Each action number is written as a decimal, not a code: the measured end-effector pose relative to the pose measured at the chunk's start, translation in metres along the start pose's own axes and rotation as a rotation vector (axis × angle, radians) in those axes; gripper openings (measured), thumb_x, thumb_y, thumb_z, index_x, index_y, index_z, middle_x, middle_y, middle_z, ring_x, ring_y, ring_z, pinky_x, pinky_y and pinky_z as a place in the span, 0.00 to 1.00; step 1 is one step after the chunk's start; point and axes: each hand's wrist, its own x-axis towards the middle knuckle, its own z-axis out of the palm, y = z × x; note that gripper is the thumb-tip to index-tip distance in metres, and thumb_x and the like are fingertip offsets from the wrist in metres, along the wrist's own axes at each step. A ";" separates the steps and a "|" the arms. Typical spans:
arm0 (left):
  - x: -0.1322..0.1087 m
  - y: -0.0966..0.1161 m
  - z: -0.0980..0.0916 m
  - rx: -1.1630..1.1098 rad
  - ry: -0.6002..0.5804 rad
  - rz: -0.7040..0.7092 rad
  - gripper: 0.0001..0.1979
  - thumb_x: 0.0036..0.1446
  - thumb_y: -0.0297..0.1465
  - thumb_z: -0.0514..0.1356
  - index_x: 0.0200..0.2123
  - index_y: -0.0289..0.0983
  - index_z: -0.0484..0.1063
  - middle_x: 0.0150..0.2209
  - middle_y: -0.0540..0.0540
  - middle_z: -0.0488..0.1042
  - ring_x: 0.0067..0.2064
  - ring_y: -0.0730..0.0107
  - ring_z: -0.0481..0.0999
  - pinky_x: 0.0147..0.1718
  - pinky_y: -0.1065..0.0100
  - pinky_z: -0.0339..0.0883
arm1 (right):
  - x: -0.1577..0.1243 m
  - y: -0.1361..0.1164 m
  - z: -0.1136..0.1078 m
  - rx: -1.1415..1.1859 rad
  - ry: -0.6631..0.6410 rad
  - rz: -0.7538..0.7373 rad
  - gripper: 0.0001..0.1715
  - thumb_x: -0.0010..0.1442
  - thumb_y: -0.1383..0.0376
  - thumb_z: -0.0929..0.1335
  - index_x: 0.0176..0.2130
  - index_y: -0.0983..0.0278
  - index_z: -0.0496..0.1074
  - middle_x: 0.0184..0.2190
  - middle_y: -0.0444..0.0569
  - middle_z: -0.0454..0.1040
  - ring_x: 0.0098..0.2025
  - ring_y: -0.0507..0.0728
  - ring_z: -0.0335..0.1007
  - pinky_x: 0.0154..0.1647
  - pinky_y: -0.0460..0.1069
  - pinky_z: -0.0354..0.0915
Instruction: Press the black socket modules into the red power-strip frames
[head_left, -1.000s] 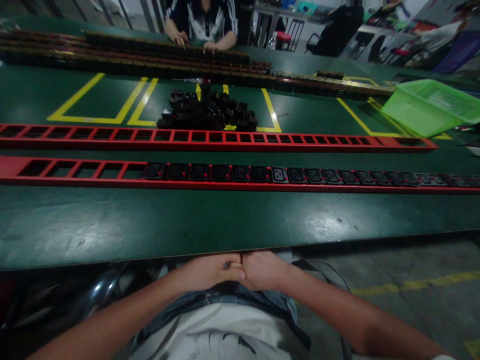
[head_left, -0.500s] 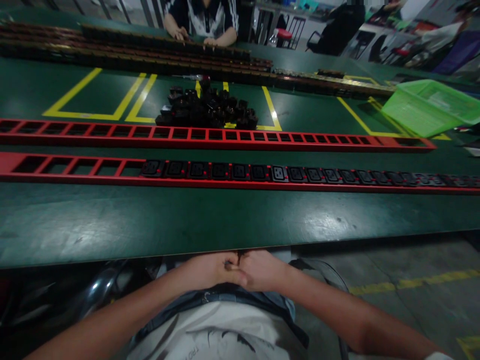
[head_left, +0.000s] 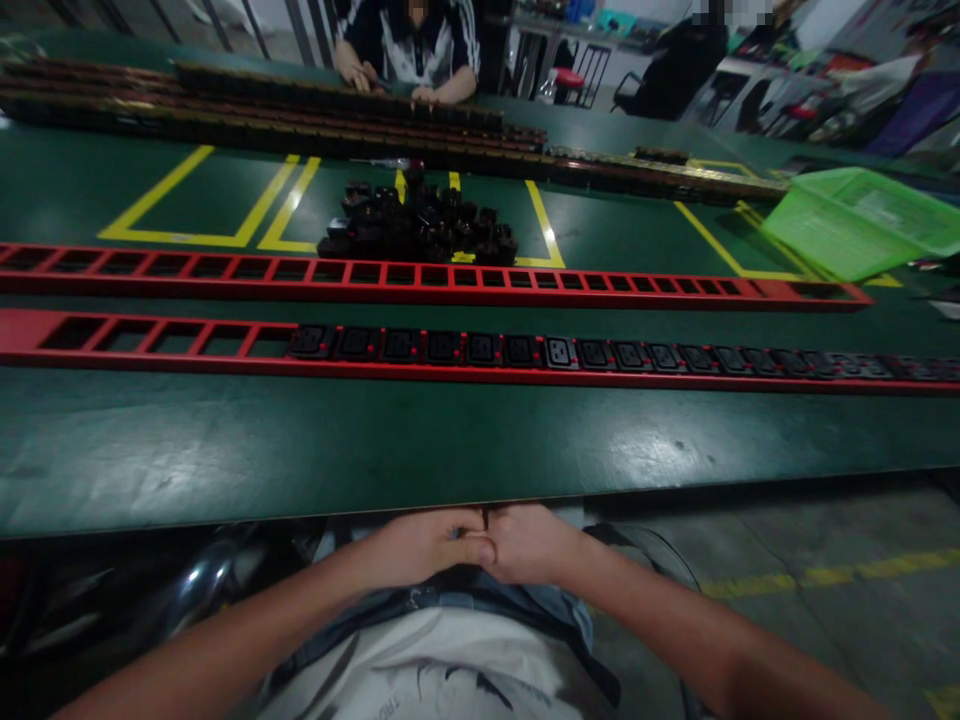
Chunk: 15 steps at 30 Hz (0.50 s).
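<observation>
My left hand [head_left: 424,545] and my right hand [head_left: 525,540] meet knuckle to knuckle at my waist, just below the near edge of the green table [head_left: 375,450]. Both have curled fingers, pinching something small that I cannot make out. On the table lies a long red strip [head_left: 150,340] partly filled with black sockets [head_left: 480,348]. Behind it lies a second red strip [head_left: 450,277] with bare openings. A heap of loose black sockets [head_left: 420,225] sits behind that strip.
A green plastic basket [head_left: 862,220] rests at the right. Dark strips [head_left: 300,110] are stacked along the far side, where another person's hands [head_left: 390,82] rest on them. Yellow lines [head_left: 217,205] mark the tabletop. Chairs and desks stand beyond.
My hands stay pressed together at my waist with only small finger shifts. The view has tipped slightly.
</observation>
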 end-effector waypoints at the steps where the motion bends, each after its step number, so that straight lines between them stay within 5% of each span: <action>1: -0.002 0.003 -0.004 0.010 -0.040 0.045 0.21 0.63 0.50 0.53 0.33 0.37 0.70 0.35 0.50 0.70 0.39 0.68 0.67 0.42 0.70 0.61 | 0.000 0.001 0.000 -0.011 0.001 -0.017 0.17 0.68 0.67 0.61 0.45 0.66 0.77 0.40 0.57 0.81 0.40 0.61 0.77 0.40 0.52 0.66; 5: -0.009 0.013 -0.017 0.088 -0.054 0.081 0.16 0.64 0.44 0.54 0.35 0.38 0.70 0.37 0.50 0.72 0.42 0.67 0.68 0.45 0.70 0.60 | -0.001 0.005 -0.003 -0.027 0.021 -0.058 0.15 0.68 0.67 0.62 0.46 0.64 0.76 0.40 0.53 0.81 0.39 0.59 0.76 0.37 0.50 0.64; 11: 0.002 0.005 0.010 0.081 0.114 -0.059 0.24 0.61 0.53 0.52 0.27 0.38 0.63 0.27 0.52 0.63 0.32 0.71 0.62 0.33 0.71 0.56 | 0.001 0.004 -0.002 -0.022 0.028 -0.015 0.12 0.66 0.67 0.64 0.41 0.63 0.78 0.37 0.52 0.81 0.37 0.58 0.76 0.34 0.49 0.62; 15: 0.001 0.002 0.006 -0.040 0.084 0.001 0.25 0.65 0.52 0.45 0.29 0.38 0.64 0.30 0.51 0.64 0.35 0.69 0.65 0.39 0.69 0.60 | 0.002 0.003 0.005 -0.122 0.094 -0.113 0.15 0.66 0.70 0.62 0.37 0.62 0.77 0.31 0.50 0.80 0.33 0.57 0.75 0.33 0.49 0.61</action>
